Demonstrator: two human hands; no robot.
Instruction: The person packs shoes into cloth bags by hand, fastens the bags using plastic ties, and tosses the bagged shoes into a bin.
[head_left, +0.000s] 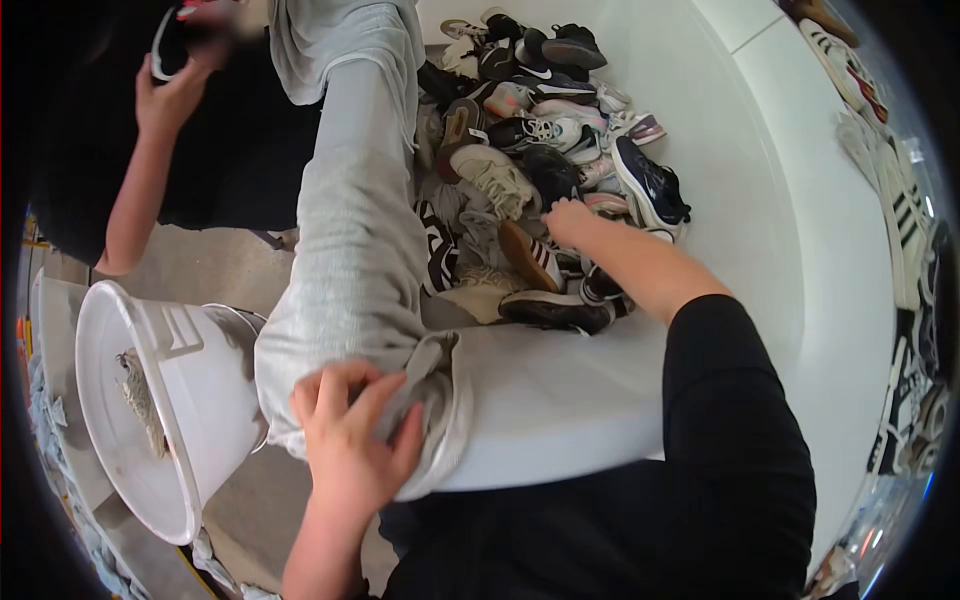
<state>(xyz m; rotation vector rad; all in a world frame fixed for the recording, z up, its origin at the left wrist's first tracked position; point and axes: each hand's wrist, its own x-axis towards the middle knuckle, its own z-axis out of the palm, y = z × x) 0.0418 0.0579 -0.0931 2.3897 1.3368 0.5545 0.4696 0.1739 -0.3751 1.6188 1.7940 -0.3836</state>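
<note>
My left hand [352,440] rests over the grey cloth [345,250] draped along the white tub's rim [560,400]. Its fingers are curved but spread apart, and nothing shows in them. Inside the tub, my right hand [572,222] reaches down into a heap of mixed shoes. Those fingers are closed, and what they grip is hidden. Close by lie a black shoe [552,175], a beige sneaker [492,178] and a brown-soled shoe with white stripes [530,255]. A dark sneaker with a white sole [648,183] leans at the heap's right side.
A white bucket [205,360] with a dirty cloth or brush-like item [142,400] inside stands at left. Another person's hand [172,100] holds a shoe at upper left. More shoes, including a cream striped one [905,225], line the ledge along the far right.
</note>
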